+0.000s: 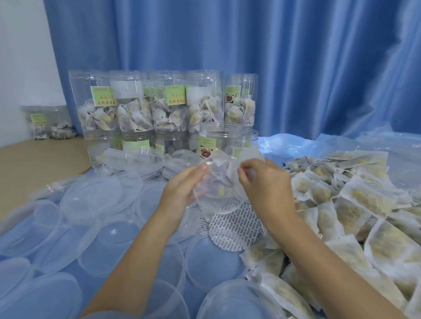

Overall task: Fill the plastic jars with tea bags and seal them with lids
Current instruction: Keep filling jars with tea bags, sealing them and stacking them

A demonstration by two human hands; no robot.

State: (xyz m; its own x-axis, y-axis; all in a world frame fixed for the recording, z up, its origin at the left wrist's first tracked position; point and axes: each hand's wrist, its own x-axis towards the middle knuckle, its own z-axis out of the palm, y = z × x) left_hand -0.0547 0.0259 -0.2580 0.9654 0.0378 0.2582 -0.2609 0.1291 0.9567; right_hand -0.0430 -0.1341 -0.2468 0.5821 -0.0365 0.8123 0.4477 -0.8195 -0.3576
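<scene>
My left hand [183, 184] grips a clear plastic jar [213, 195], tilted with its mouth toward me, above the blue sheet. A few tea bags lie inside it. My right hand [261, 182] pinches a white tea bag [246, 155] at the jar's mouth. A large heap of loose tea bags [360, 212] spreads over the right side. Clear plastic lids [91, 198] lie scattered on the left and front. Filled, labelled jars [159, 105] stand stacked at the back.
A round silver seal liner [235, 227] lies under the held jar. Empty labelled jars [212, 142] stand behind my hands. Another filled jar [48, 122] lies at the far left by the wall. A blue curtain [256, 53] hangs behind everything.
</scene>
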